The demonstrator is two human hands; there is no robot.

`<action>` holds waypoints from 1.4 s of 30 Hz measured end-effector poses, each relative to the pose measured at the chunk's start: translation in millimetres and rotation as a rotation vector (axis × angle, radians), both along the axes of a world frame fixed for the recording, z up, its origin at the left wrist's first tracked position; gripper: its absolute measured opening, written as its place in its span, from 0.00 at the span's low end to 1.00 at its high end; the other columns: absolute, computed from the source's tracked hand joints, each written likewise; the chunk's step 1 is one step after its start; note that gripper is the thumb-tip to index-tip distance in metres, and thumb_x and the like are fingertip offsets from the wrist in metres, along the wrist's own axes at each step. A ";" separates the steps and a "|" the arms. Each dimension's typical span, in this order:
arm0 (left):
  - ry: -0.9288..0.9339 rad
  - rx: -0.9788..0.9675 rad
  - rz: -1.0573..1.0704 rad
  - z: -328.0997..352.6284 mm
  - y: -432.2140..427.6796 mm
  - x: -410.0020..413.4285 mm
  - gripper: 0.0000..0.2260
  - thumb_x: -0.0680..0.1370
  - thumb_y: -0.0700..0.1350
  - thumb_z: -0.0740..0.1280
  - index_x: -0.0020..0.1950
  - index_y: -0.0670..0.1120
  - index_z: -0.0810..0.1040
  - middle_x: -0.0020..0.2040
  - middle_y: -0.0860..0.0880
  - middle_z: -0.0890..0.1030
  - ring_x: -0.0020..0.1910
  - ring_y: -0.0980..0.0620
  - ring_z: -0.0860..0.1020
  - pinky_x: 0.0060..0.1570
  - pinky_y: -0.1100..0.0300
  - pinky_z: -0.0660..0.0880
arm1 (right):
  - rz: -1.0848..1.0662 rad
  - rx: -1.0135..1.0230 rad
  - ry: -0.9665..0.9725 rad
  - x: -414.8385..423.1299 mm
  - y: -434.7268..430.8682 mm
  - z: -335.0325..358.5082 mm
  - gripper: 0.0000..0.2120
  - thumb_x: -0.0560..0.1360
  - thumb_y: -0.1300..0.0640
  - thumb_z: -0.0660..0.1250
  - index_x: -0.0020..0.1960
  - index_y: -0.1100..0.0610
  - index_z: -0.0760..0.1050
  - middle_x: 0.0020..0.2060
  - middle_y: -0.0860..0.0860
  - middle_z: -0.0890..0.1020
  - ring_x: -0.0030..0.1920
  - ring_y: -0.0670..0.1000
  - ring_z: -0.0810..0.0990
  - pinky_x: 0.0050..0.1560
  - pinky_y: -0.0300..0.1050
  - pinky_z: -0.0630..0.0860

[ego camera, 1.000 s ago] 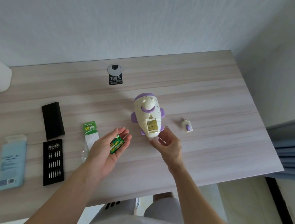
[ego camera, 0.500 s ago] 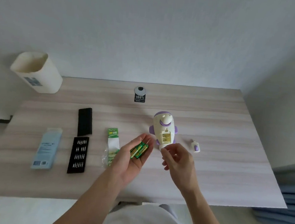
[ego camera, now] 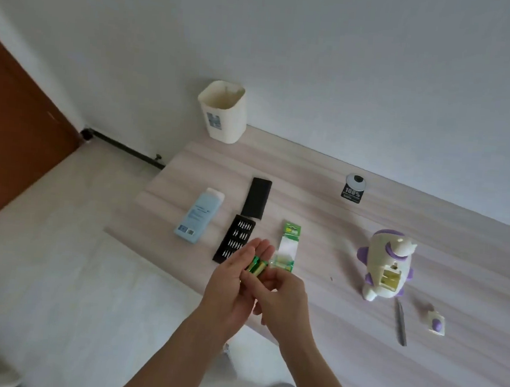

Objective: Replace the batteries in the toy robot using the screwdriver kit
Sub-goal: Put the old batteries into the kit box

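Head view: your left hand (ego camera: 230, 287), palm up with fingers straight, carries the green batteries (ego camera: 256, 265); your right hand (ego camera: 287, 298) pinches them with curled fingers. The toy robot (ego camera: 386, 263) lies on the worktop (ego camera: 336, 231) well to the right, battery bay open, with the screwdriver (ego camera: 400, 323) just beside it.

Toy robot (ego camera: 381, 256) lying, battery bay (ego camera: 390, 280) open, green batteries (ego camera: 257, 265) held
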State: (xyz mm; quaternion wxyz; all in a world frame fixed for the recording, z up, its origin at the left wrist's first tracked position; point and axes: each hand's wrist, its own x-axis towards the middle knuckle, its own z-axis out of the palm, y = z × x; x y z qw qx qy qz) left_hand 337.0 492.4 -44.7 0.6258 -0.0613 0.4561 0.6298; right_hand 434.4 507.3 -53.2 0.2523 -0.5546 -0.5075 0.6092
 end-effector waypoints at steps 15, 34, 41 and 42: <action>0.098 0.036 -0.104 -19.2 68.3 -199.5 0.14 0.84 0.44 0.58 0.66 0.42 0.78 0.62 0.47 0.83 0.62 0.52 0.81 0.63 0.51 0.76 | -0.185 -0.164 0.177 -205.8 59.4 -17.2 0.08 0.75 0.57 0.73 0.42 0.61 0.82 0.30 0.54 0.82 0.31 0.48 0.81 0.34 0.43 0.79; 0.274 0.014 -0.436 -48.4 149.1 -260.9 0.16 0.85 0.44 0.55 0.62 0.43 0.81 0.59 0.48 0.85 0.62 0.54 0.81 0.69 0.50 0.72 | -0.502 -0.387 0.416 -279.6 123.5 -46.7 0.11 0.81 0.59 0.64 0.53 0.67 0.79 0.43 0.63 0.79 0.45 0.59 0.76 0.48 0.55 0.70; 0.291 -0.009 -0.481 -60.1 150.5 -244.5 0.19 0.85 0.52 0.53 0.62 0.52 0.83 0.61 0.54 0.84 0.66 0.56 0.77 0.64 0.55 0.74 | -0.465 -0.390 0.429 -267.3 131.3 -47.0 0.12 0.81 0.57 0.65 0.51 0.68 0.78 0.31 0.52 0.71 0.29 0.47 0.65 0.26 0.39 0.60; 0.281 -0.015 -0.468 -60.6 150.1 -241.9 0.19 0.85 0.51 0.53 0.63 0.51 0.83 0.61 0.54 0.84 0.66 0.57 0.77 0.62 0.58 0.73 | -0.456 -0.394 0.437 -265.6 131.3 -47.7 0.12 0.81 0.57 0.65 0.51 0.66 0.78 0.31 0.52 0.69 0.28 0.47 0.63 0.25 0.38 0.58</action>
